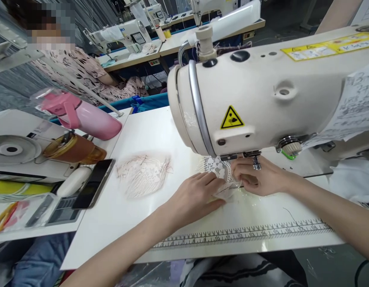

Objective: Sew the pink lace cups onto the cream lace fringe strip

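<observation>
A piece of white lace [217, 166] lies under the head of the sewing machine [241, 99], with a sheer edge toward me. My left hand [199, 197] rests on its near left side, fingers bent over the lace and thumb stretched apart. Close to the needle area, my right hand [260, 175] has its fingers curled together at the lace's right edge, seemingly pinching it. The machine head and my fingers hide part of the lace. A second lace piece [144, 175] with loose reddish threads lies on the white table [112, 227] to the left.
A printed ruler scale [241, 235] runs along the table's front edge. At the left are a phone [95, 183], a pink bottle [85, 117] and an amber cup [75, 149]. Another person [83, 71] sits beyond, near more sewing machines [121, 36].
</observation>
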The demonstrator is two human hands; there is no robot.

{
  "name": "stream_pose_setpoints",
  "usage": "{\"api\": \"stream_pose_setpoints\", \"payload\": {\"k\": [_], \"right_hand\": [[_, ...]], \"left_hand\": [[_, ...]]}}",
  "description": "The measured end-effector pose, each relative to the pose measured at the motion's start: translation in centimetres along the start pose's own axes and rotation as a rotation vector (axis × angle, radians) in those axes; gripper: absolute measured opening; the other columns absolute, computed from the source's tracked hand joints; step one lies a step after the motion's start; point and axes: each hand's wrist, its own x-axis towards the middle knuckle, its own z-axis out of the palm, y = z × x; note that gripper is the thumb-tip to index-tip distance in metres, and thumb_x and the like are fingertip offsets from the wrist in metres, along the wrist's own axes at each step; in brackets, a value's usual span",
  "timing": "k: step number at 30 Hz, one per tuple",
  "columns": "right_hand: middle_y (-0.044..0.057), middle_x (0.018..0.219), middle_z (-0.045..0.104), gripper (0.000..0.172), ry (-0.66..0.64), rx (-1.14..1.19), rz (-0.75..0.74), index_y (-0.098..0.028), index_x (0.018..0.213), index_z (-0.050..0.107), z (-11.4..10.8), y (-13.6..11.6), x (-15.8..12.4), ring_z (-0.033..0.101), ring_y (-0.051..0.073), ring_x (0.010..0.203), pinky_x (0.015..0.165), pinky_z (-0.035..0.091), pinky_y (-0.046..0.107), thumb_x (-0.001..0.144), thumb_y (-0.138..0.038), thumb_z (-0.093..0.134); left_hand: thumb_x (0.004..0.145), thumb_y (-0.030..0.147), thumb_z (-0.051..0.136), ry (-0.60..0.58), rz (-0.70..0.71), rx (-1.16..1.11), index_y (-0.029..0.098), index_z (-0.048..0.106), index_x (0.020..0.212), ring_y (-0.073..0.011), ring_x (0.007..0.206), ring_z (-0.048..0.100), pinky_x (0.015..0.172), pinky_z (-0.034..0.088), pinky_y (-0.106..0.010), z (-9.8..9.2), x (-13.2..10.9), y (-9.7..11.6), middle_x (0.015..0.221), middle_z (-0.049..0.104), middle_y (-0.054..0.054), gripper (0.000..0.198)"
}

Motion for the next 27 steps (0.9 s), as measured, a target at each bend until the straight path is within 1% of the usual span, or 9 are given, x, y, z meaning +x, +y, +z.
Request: {"api": "stream_pose_setpoints", "payload": {"k": [1,3,8,12,15,17,19,22,27], "right_hand": [[0.0,0.08,0.055,0.014,-0.007,0.022,0.018,-0.02,0.083,0.047,0.0,-0.1,0.0,0.04,0.01,0.06,0.057,0.031,0.025,0.076,-0.008,0.042],[0.001,0.085,0.057,0.015,-0.026,0.072,0.054,-0.02,0.086,0.049,0.0,-0.2,-0.1,0.045,0.011,0.065,0.058,0.033,0.025,0.076,-0.01,0.045],[0.006,0.111,0.06,0.026,-0.053,-0.005,0.1,-0.019,0.11,0.053,0.7,-0.3,-0.2,0.057,0.015,0.08,0.065,0.042,0.028,0.084,-0.018,0.053],[0.003,0.101,0.066,0.011,0.044,-0.049,-0.035,-0.021,0.096,0.059,0.9,-0.2,0.0,0.061,0.016,0.095,0.077,0.048,0.03,0.091,-0.017,0.049],[0.002,0.093,0.069,0.011,0.088,-0.019,-0.116,-0.02,0.095,0.061,0.5,-0.3,0.4,0.062,0.015,0.099,0.084,0.051,0.03,0.092,-0.018,0.051],[0.001,0.088,0.07,0.011,0.111,-0.015,-0.126,-0.019,0.095,0.062,0.3,-0.4,0.5,0.064,0.014,0.094,0.09,0.051,0.03,0.091,-0.017,0.052],[0.001,0.085,0.069,0.011,0.126,-0.034,-0.121,-0.018,0.097,0.062,0.2,-0.5,0.5,0.064,0.014,0.094,0.095,0.051,0.03,0.09,-0.016,0.055],[0.002,0.088,0.069,0.015,0.114,-0.085,-0.104,-0.016,0.103,0.061,0.4,-0.6,0.4,0.064,0.015,0.098,0.096,0.052,0.031,0.089,-0.015,0.057],[0.002,0.102,0.07,0.018,0.112,-0.082,-0.085,-0.017,0.107,0.058,0.8,-0.7,0.1,0.063,0.016,0.103,0.089,0.054,0.03,0.09,-0.016,0.056]], "left_hand": [[0.088,0.019,0.054,0.023,0.031,0.04,0.017,0.058,0.1,-0.018,0.07,0.059,0.06,0.048,-0.029,0.5,0.3,-0.3,0.082,0.061,-0.003,0.013],[0.085,0.008,0.047,0.105,0.073,0.102,0.017,0.06,0.09,-0.0161,0.062,0.055,0.057,0.045,-0.028,1.7,0.7,-0.6,0.074,0.058,-0.001,0.017],[0.085,0.007,0.045,0.273,0.079,0.096,0.016,0.06,0.086,-0.0138,0.059,0.05,0.056,0.041,-0.026,3.3,0.5,-0.6,0.069,0.056,-0.001,0.018],[0.084,0.005,0.046,0.338,0.105,0.175,0.017,0.06,0.087,-0.013,0.056,0.05,0.052,0.037,-0.027,3.5,0.3,-0.6,0.068,0.058,0.0,0.018],[0.085,0.005,0.048,0.397,0.153,0.244,0.017,0.06,0.092,-0.0152,0.07,0.061,0.066,0.047,-0.032,3.4,0.3,-0.8,0.078,0.067,-0.001,0.018],[0.086,0.007,0.048,0.394,0.182,0.211,0.016,0.06,0.098,-0.0194,0.094,0.065,0.087,0.051,-0.039,3.5,0.3,-0.9,0.097,0.07,-0.005,0.019],[0.087,0.009,0.046,0.353,0.186,0.14,0.014,0.058,0.104,-0.0202,0.111,0.061,0.098,0.049,-0.038,3.6,0.3,-1.0,0.111,0.068,-0.008,0.022],[0.083,0.007,0.043,0.306,0.162,0.078,0.011,0.056,0.107,-0.0189,0.114,0.061,0.094,0.054,-0.031,3.8,0.2,-1.0,0.114,0.067,-0.01,0.027],[0.079,0.006,0.043,0.291,0.121,0.056,0.012,0.056,0.104,-0.0198,0.112,0.062,0.094,0.055,-0.032,3.9,0.0,-1.0,0.116,0.067,-0.012,0.028]]}}
